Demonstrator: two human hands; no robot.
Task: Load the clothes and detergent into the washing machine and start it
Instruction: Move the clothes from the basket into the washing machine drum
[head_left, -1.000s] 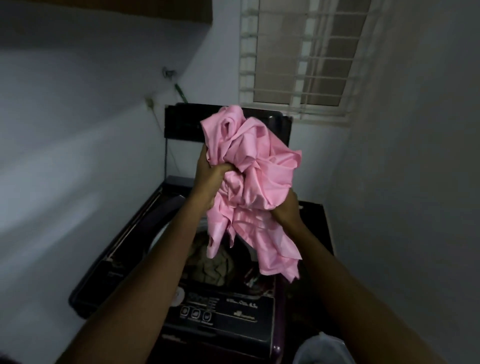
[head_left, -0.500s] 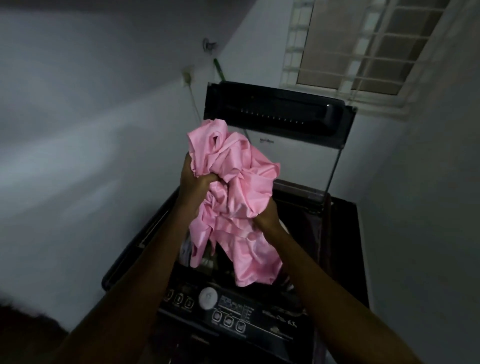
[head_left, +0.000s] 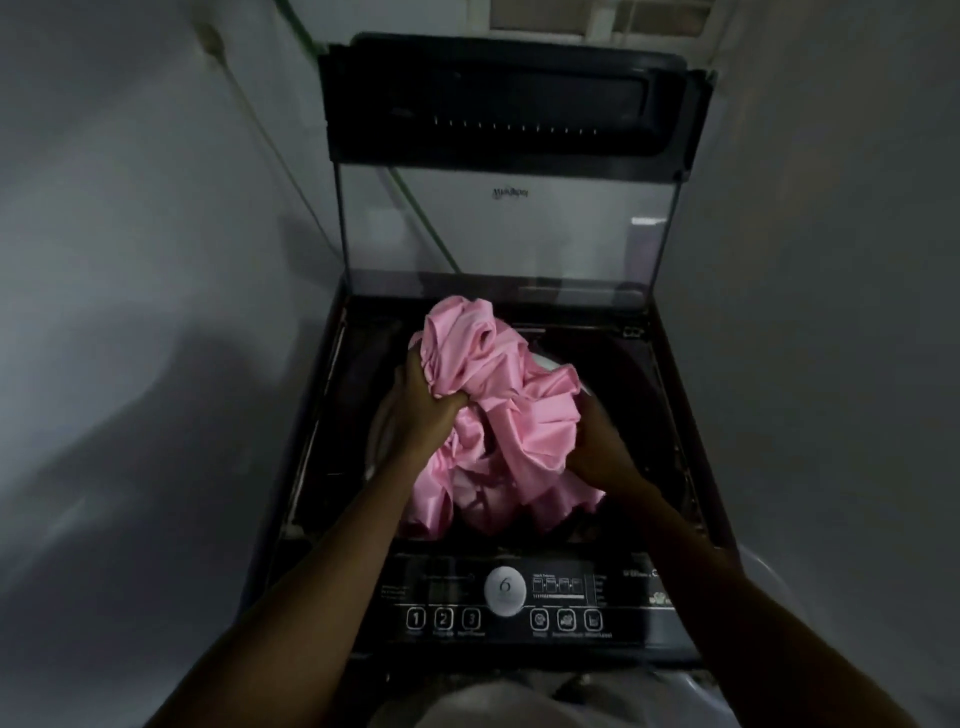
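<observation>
dim laundry corner, seen from above. top-loading washing machine (head_left: 670, 405) stands between two pale walls, close on both sides. lid (head_left: 504, 228) is raised and upright at the back. it has a clear pane below and a dark frame across the top.

pink garment (head_left: 519, 415) is bunched into a loose, crumpled bundle over the drum opening. its upper folds rise above the deck of the machine and its lower folds hang down inside the opening at the near edge. a short arc of the drum's pale rim (head_left: 375, 436) shows to the left of the bundle. too dark below to tell what the cloth rests on.

left hand (head_left: 426, 400) is closed tight round a wad of the pink cloth on the bundle's left side, knuckles up. right hand (head_left: 597, 447) clutches the right side lower down, fingers buried in the folds. both forearms reach in from the near edge, over the control panel (head_left: 457, 592).

the panel is dark, with a pale round dial (head_left: 505, 591) at centre. three numbered buttons (head_left: 443, 618) sit to its left and three icon buttons (head_left: 566, 619) to its right. the small print is blurred and unreadable.

a green hose (head_left: 415, 208) runs slantwise behind the lid pane. part of a window frame (head_left: 597, 23) shows at the top edge. a pale rounded object (head_left: 763, 577) sits just right of the machine, too blurred to identify.
</observation>
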